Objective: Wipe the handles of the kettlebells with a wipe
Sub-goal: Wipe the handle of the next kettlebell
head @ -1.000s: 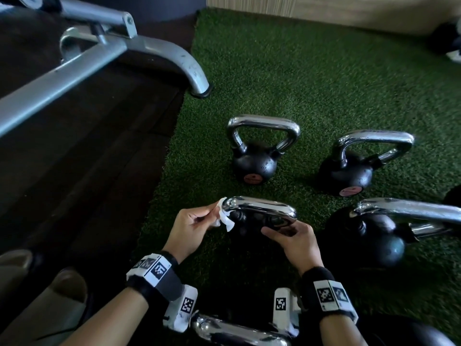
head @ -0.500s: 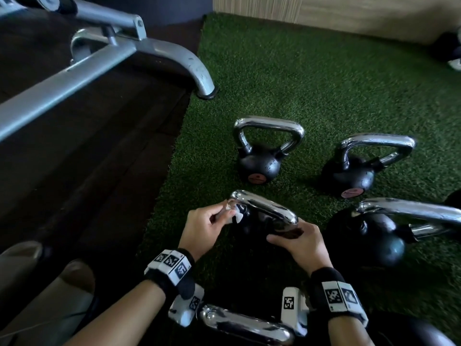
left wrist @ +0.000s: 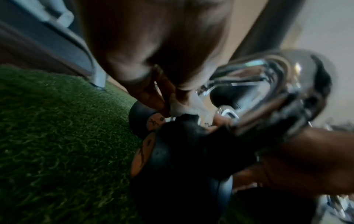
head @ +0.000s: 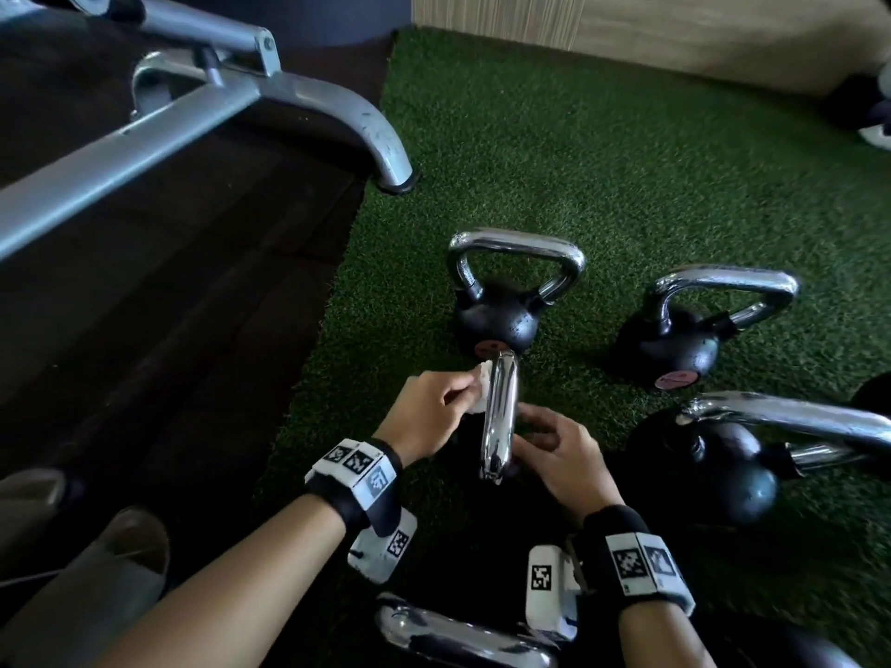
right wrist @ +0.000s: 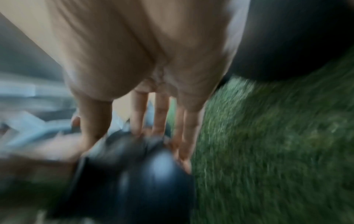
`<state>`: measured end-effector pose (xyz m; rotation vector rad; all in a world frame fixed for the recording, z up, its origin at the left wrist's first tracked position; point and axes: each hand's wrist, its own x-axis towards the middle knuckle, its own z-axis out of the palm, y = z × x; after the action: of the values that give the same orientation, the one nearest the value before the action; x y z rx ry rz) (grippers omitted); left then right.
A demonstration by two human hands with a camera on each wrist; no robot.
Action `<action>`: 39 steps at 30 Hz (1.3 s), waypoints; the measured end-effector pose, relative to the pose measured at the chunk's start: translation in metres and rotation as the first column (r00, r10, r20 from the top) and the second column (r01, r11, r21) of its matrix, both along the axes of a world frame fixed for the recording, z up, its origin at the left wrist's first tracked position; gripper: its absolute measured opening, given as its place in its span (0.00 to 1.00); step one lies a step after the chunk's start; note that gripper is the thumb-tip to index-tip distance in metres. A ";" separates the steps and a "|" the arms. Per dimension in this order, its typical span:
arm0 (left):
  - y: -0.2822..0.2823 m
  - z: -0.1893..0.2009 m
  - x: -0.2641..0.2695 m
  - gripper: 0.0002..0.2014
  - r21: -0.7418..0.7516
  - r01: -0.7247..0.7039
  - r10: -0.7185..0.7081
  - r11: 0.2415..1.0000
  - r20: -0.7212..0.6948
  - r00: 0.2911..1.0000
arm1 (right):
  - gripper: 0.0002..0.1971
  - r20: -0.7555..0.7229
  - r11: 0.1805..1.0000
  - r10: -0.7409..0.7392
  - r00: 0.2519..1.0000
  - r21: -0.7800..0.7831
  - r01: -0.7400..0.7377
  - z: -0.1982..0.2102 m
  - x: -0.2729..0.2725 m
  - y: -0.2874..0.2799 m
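A small black kettlebell, its body point(right wrist: 153, 174) mostly hidden under my hands, stands on the green turf point(head: 627, 161) with its chrome handle point(head: 501, 417) pointing away from me. My left hand point(head: 470, 392) pinches a white wipe point(head: 482, 383) against the left side of the handle near its far end. The wipe point(left wrist: 180, 106) shows between my fingertips in the left wrist view, beside the handle point(left wrist: 268, 72). My right hand point(head: 535, 431) grips the kettlebell from the right, with fingers point(right wrist: 161, 115) down on the black body.
Two small kettlebells point(head: 501, 301) point(head: 684, 339) stand just beyond. A larger one point(head: 723, 455) sits at the right, and another chrome handle point(head: 458, 638) lies under my wrists. A grey bench frame point(head: 193, 113) crosses the dark floor at the left.
The kettlebell has turned, so its handle now points away instead of lying across. My left hand with the wipe has moved along to the handle's far end.
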<state>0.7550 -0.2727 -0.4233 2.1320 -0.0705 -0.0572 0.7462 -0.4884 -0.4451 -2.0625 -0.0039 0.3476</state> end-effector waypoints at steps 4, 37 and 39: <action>-0.005 0.003 0.001 0.10 0.103 -0.025 0.013 0.994 0.112 0.994 | 0.26 -0.054 0.998 -0.001 0.999 -0.060 -0.002 0.001 0.008 0.007; 0.024 0.052 -0.026 0.04 -0.431 0.119 -0.250 0.894 -0.261 0.932 | 0.25 -0.022 0.997 -0.013 1.000 -0.074 0.011 -0.009 0.009 0.006; 0.026 0.051 -0.032 0.05 -0.396 0.190 -0.314 0.898 -0.276 0.909 | 0.24 -0.031 0.997 -0.016 0.999 -0.071 0.014 -0.009 0.008 0.005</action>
<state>0.7227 -0.2471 -0.3718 1.7051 -0.1500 -0.5238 0.7541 -0.4834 -0.4539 -2.1253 0.0440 0.3761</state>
